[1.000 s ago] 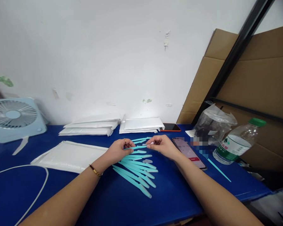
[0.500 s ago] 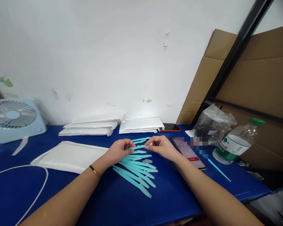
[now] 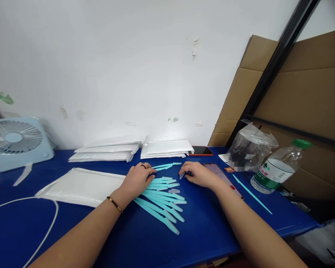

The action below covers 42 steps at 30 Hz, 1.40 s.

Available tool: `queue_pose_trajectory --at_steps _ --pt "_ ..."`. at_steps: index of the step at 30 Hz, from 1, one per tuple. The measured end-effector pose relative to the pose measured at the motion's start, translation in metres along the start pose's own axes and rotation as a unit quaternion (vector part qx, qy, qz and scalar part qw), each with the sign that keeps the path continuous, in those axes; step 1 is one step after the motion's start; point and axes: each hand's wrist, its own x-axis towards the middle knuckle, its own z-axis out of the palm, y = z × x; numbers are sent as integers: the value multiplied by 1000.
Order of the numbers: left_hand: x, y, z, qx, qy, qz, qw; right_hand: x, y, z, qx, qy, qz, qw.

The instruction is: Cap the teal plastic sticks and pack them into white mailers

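Several turquoise eyebrow razors (image 3: pixel 159 203) lie fanned out on the blue table, with clear caps over the blade ends I can make out. My left hand (image 3: pixel 139 178) bends over their handle ends, its fingertips closed at the handles of the rear eyebrow razors (image 3: pixel 167 165); its grip is partly hidden. Right of these blades, my right hand (image 3: pixel 195 174) pinches a small clear blade cap (image 3: pixel 182 175), held just off the razors. Another loose clear cap (image 3: pixel 174 191) rests among the blade ends of the fan.
White padded mailers (image 3: pixel 106 150) are piled by the wall, with a large one (image 3: pixel 80 186) at left. A phone (image 3: pixel 225 178) lies beside my right wrist. Farther right are a single razor (image 3: pixel 252 194), a water bottle (image 3: pixel 279 169) and a plastic bag (image 3: pixel 248 145). A fan (image 3: pixel 15 141) stands left.
The razor that was between both hands now lies with the fanned group. My left hand has shifted slightly back and left; my right hand has drawn right, with a clear cap.
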Motion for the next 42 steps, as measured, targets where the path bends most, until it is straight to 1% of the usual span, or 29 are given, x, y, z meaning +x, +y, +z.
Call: queue_pose_trajectory --at_steps 3,6,8,12,14,20,26,31,35,38,40,42 --pt "0 -2 4 13 -4 -4 1000 1 -1 3 -9 -3 24 1000" --pt "1 -3 5 8 2 -11 1000 4 -2 7 -15 18 41 999" --pt "2 -3 4 2 -3 -11 1000 6 1 9 -18 39 52 998" --pt "3 -3 1 -12 -23 23 999 10 11 14 -17 73 54 996" --pt "3 -3 1 -16 -26 34 999 11 14 16 -10 79 50 996" --pt "2 -4 2 -29 -34 53 998 14 13 21 14 68 36 997" --pt "2 -5 2 -59 -39 69 995 17 14 24 -14 78 33 996" --pt "4 -8 2 -63 -48 78 994 19 16 24 -8 91 8 996" --pt "6 -9 3 -70 -53 71 994 21 8 28 2 94 2 996" --pt "6 -8 1 -68 -56 78 993 22 -3 30 22 82 -3 996" --pt "5 -6 -1 -68 -60 72 993 21 -7 28 38 63 -10 997" --pt "4 -4 -2 -68 -57 62 994 17 -6 18 45 53 -14 997"
